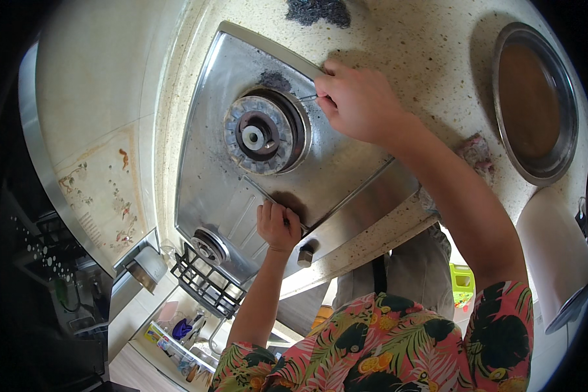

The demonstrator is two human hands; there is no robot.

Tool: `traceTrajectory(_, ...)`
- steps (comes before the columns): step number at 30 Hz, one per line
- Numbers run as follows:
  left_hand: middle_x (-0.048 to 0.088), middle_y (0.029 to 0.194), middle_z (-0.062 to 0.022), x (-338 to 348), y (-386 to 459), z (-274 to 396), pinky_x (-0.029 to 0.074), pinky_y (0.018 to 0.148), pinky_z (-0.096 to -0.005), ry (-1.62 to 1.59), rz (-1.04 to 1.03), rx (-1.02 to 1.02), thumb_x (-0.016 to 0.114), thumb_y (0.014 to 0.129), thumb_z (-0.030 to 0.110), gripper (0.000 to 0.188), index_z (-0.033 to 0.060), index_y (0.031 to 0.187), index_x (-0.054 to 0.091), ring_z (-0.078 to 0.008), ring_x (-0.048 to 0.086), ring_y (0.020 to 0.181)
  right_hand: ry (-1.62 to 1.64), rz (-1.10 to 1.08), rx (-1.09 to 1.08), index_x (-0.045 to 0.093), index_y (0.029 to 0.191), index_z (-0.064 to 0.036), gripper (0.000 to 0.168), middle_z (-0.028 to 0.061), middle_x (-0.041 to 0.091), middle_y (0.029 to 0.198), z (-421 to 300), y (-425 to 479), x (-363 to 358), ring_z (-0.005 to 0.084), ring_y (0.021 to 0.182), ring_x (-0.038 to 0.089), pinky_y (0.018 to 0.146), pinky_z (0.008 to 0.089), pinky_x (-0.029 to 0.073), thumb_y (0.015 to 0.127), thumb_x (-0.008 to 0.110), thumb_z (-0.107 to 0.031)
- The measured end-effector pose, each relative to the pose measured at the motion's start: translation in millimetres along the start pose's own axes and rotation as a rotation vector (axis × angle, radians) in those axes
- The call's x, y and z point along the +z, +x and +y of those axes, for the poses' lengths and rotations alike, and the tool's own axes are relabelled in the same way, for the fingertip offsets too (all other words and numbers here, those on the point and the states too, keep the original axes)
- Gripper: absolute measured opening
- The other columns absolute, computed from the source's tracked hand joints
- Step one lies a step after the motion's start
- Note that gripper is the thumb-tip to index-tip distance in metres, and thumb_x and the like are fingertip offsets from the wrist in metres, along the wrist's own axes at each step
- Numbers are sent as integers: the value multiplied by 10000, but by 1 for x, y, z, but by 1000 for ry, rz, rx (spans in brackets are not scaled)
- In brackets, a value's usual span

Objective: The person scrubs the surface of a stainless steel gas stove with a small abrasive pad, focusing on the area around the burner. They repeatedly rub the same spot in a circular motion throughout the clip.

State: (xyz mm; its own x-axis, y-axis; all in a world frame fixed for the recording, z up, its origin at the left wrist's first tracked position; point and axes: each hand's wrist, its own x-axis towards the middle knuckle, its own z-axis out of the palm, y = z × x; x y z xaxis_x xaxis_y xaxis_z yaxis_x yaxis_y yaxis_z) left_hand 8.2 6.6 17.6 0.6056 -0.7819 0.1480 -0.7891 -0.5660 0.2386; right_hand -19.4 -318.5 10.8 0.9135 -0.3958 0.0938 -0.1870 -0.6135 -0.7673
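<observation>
A stainless steel gas cooktop [323, 161] lies before me, stained dark around its large burner [259, 134]. My right hand [355, 100] pinches a thin metal tool [307, 98], whose tip reaches the outer ring of that burner from the right. My left hand [278, 226] is closed around a slim metal rod [258, 187]; its far end points up to the left, just below the burner. Which tools these are cannot be told. A control knob [305, 256] sits on the front panel, below my left hand.
A metal basin of brown liquid [528, 103] stands at the right, with a crumpled rag [476, 153] nearby. Dark steel wool [318, 12] lies at the top. A smaller burner [209, 246] and a black pan support [208, 281] are at the lower left.
</observation>
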Motion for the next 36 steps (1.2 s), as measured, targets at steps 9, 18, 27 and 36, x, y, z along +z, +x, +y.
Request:
traceTrajectory(9,454,705,-115,0,-1,-1,339,525,-443,7,-17,-6,586,762,83,128,77,696,477,-324,447,626,-1,-40,15,652,774,-87,53,116,621,873,-1,6,0,359,708,649,632,487,518,756,662,-136)
traceTrajectory(18,444,696,-121,-2,1,2,341,531,-447,-5,-22,-11,588,770,89,135,74,693,478,-327,443,624,1,-12,-4,652,791,-57,94,140,633,897,0,12,4,364,734,653,643,498,518,783,660,-151)
traceTrajectory(27,451,694,-116,-1,1,1,344,519,-442,-3,-18,-10,590,753,77,134,75,683,475,-323,445,623,29,-11,-16,646,772,-89,56,125,628,869,0,17,4,363,733,649,643,490,514,768,662,-142)
traceTrajectory(36,457,696,-121,-2,1,1,343,523,-452,9,-36,-26,590,751,80,131,76,684,478,-329,448,626,36,-20,-4,640,755,-106,43,117,622,871,-2,22,5,352,740,655,647,484,518,760,663,-142)
